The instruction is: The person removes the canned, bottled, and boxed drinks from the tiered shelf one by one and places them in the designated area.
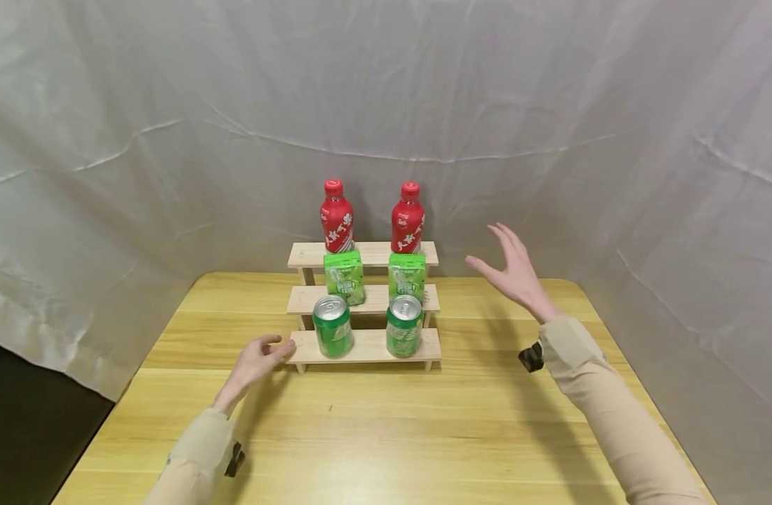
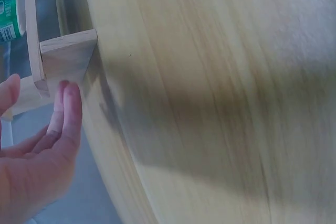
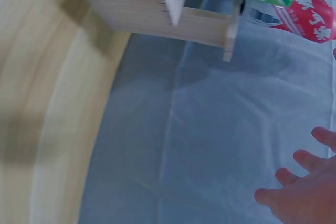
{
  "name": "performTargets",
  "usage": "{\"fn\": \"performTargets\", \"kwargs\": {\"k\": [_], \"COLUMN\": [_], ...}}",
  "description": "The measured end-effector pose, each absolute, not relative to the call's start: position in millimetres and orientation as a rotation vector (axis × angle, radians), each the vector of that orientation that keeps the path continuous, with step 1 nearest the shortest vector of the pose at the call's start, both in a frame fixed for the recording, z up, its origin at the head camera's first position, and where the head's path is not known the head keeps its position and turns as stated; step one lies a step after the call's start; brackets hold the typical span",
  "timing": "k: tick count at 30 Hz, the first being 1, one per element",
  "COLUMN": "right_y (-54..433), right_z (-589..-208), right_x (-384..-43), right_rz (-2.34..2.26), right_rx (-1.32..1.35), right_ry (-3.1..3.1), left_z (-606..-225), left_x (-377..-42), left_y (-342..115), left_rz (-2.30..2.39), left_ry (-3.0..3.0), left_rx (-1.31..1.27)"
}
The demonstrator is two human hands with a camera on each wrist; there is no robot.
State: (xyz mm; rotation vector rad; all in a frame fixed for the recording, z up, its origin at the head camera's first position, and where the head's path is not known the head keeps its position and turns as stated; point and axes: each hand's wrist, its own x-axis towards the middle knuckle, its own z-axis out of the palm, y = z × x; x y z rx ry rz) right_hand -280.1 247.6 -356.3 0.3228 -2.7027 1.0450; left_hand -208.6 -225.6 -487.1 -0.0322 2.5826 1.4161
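Observation:
A three-step wooden rack [image 1: 370, 345] stands on the table and bears drinks in pairs. Two red bottles [image 1: 337, 223] are on its top step, two green drink cartons [image 1: 344, 277] on the middle one, and two green cans [image 1: 333, 330] on the lowest. My left hand [image 1: 255, 361] is at the left end of the lowest step, fingers extended beside the rack's end [image 2: 68, 59]; whether they touch it I cannot tell. To the right of the rack, my right hand [image 1: 515, 273] hangs in the air with fingers spread and nothing in it.
The rack stands toward the back of the wooden table [image 1: 373, 435]. Grey cloth [image 1: 386, 84] hangs behind and along both sides. A dark area [image 1: 32, 428] shows at the lower left, past the cloth. Black devices [image 1: 531, 357] are on both wrists.

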Motion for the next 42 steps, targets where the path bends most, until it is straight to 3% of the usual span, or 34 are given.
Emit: {"fn": "performTargets", "kwargs": {"k": [21, 42], "right_y": [208, 147], "right_z": [-296, -290], "right_x": [-323, -345], "right_rz": [1.387, 1.698], "right_rx": [0.535, 0.609], "right_ry": [-2.706, -2.606], "left_z": [-492, -493], "left_x": [-218, -218], "left_y": [-218, -216], "left_rz": [1.596, 1.662], "left_ry": [2.455, 2.375], "left_rx": [-0.128, -0.192]}}
